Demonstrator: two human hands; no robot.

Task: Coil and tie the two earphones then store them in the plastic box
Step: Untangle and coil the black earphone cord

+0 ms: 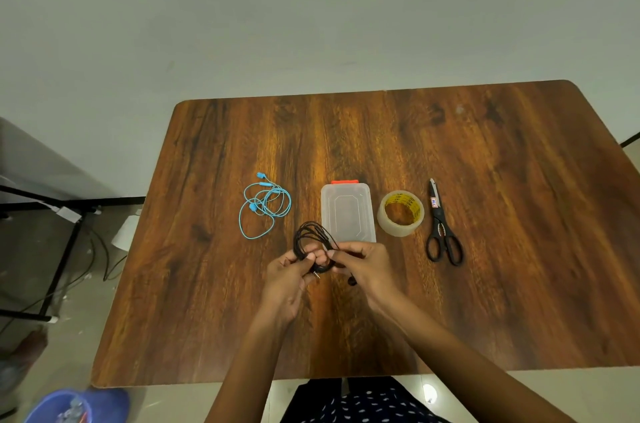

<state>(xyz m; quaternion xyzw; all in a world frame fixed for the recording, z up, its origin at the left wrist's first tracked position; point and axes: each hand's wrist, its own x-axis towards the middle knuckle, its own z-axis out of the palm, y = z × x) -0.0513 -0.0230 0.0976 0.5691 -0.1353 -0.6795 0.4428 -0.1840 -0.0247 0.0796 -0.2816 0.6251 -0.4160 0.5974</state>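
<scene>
Black earphones (310, 236) are looped into a coil held above the wooden table (502, 284). My left hand (289, 279) grips the coil's lower part, with the plug sticking out by its fingers. My right hand (363, 266) pinches the cable on the coil's right side, and a black earbud hangs below its palm. Blue earphones (265, 204) lie loosely tangled on the table to the left. The clear plastic box (348, 211), closed with a red latch at its far end, sits just beyond my hands.
A roll of clear tape (400, 213) stands right of the box. Black scissors (441, 228) lie further right. A black metal frame (65, 249) and cables stand on the floor at the left. A blue bucket (76, 405) sits at the lower left.
</scene>
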